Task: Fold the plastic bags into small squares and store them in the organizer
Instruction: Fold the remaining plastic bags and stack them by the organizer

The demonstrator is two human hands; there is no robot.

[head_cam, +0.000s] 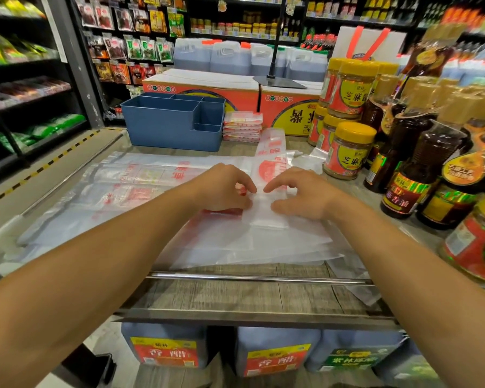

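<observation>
The left hand [224,189] and right hand [297,194] cover part of the folded bag strip [269,161]. Organizer [174,124] compartment contents are not visible. At 3 o'clock, bottles [420,163] are blurred; one jar [476,242] is cut off by the edge.

A wood-grain counter [235,295] with a metal rail carries flat plastic bags [140,197] spread across it, a blue organizer [174,127] at the back, a stack of folded bags [242,127] just beside it, and jars [347,149] and bottles [420,175] on the right.
</observation>
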